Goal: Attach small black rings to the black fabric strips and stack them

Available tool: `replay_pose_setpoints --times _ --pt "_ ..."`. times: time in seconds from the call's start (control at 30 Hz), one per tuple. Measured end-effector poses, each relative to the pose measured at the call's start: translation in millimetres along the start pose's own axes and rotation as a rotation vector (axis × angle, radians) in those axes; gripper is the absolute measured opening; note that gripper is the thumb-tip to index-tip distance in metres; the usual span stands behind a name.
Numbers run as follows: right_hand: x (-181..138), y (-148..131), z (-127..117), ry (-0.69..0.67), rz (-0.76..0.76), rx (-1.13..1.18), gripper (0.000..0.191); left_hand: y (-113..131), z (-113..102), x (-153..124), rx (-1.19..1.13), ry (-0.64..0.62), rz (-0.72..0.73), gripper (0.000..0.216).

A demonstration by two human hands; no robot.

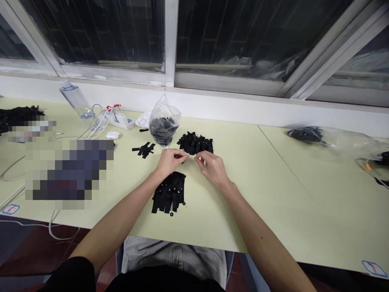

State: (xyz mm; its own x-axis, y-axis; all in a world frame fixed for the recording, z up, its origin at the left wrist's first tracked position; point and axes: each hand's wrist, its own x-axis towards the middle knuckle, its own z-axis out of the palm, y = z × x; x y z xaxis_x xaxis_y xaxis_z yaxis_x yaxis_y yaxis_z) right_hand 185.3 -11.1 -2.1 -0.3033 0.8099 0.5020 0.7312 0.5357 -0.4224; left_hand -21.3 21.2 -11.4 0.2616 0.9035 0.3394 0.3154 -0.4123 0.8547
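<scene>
My left hand (170, 161) and my right hand (211, 165) face each other over the table, both closed in a pinch with fingertips a short gap apart. Something tiny shows at each set of fingertips, too small to name. Just beyond them lies a heap of short black fabric strips (196, 142). Below my left hand, nearer me, black strips with small white marks (169, 192) lie side by side in a pile. A small black ring (172, 214) rests at the near edge of that pile. To the left is a small scatter of black strips (144, 150).
A clear plastic bag (165, 119) with black pieces inside stands behind the hands. Further left are a water bottle (77, 101), a power strip (117, 118) with white cables, and a white case (113, 135). Another plastic bag (343, 140) lies at the right.
</scene>
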Motion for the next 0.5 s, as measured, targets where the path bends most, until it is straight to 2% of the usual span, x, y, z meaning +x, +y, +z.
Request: replay_pose_setpoints --times 0.1,0.3,0.5 --pt "0.0 -1.1 -0.2 -0.017 0.018 0.032 0.014 1.2 -1.0 0.4 0.016 -0.046 0.007 0.015" --pt "1.2 -0.9 2.7 -0.106 0.051 0.115 0.014 1.6 -4.4 0.2 0.104 -0.233 0.047 0.015" --pt "2.5 2.2 8.3 -0.229 0.072 0.152 0.014 -4.8 -3.4 -1.9 0.271 -0.261 0.143 0.012"
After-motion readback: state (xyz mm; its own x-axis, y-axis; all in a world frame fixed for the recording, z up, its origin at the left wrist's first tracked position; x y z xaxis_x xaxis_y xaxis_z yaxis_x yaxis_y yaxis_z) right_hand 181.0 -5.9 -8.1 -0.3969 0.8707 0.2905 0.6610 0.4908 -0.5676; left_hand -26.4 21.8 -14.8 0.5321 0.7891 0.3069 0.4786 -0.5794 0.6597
